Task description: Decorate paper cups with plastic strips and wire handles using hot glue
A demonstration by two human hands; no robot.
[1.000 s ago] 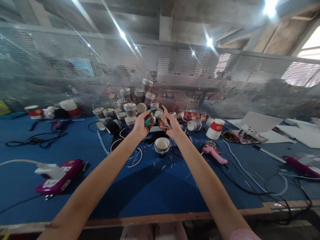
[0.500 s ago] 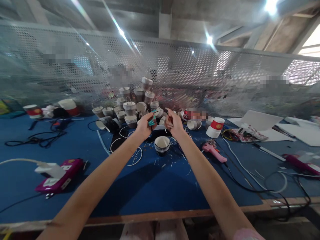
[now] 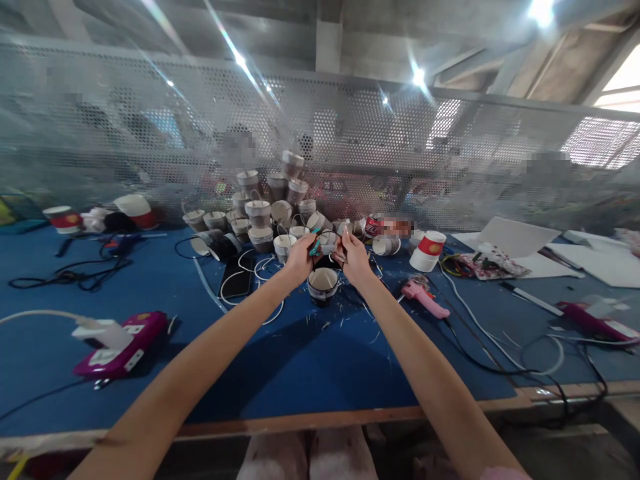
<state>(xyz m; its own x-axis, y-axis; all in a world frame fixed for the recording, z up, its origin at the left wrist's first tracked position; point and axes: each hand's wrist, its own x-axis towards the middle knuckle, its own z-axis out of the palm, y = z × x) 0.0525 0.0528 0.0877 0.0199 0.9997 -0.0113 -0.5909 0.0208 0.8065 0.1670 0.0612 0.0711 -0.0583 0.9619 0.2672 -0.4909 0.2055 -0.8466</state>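
Note:
My left hand (image 3: 303,259) is closed, with a small teal item (image 3: 315,244) poking out between its fingers; its kind is hard to make out. Pinched in my right hand (image 3: 354,255) is a thin dark cord, most of it hidden by the fingers. Both hands face each other just above a small cup (image 3: 323,283) with a pale inside and a dark band, which stands upright on the blue table (image 3: 300,380). Behind the hands, several grey-and-white cups (image 3: 259,213) with thin loop handles are piled up.
A pink glue gun (image 3: 425,299) lies to the right, near a red-and-white paper cup (image 3: 429,251). White cord (image 3: 273,319) coils beside a dark phone (image 3: 237,279). Purple power strips (image 3: 123,350) sit at both sides. A perforated metal screen (image 3: 360,140) stands behind the table.
Both hands have come lower and a little closer together, nearer the cup. The dark cord that arched between them no longer shows as a clear arc.

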